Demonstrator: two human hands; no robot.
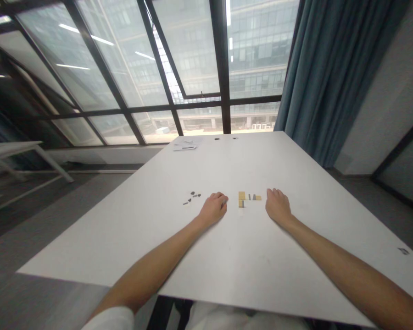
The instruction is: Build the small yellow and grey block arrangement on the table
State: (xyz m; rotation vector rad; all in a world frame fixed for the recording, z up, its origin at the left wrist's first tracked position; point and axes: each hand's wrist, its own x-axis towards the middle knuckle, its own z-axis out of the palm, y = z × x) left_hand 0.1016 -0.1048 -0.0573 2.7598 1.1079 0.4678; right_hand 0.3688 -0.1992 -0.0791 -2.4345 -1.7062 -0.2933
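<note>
1. Tall windows and a blue-green curtain (330,68) stood beyond a wide white table (248,256), which filled the space ahead of the person.
2. Both hands rested on the tabletop, palms down, gripping nothing. The left hand (214,208) was loosely curled, its fingers bent under; the right hand (277,205) lay flatter, fingers relaxed.
3. Between the two hands, closer to the right one, lay a small cluster of yellow and grey bricks (248,198). Some yellow pieces seemed joined into a short block with a grey piece at its near end, though they were too small to tell how firmly.
4. Just outside the left hand, a few tiny dark loose pieces (192,197) lay scattered, apart from each other and from the hand.
5. Judging from this, the build looked barely begun: a few bricks put together, the loose bits untouched.
6. Far past the hands, near the table's window edge, sat some white papers (185,146).
7. Open tabletop stretched on every side of the hands; the near edge ran under the forearms, and the side edges lay well apart from either hand.
</note>
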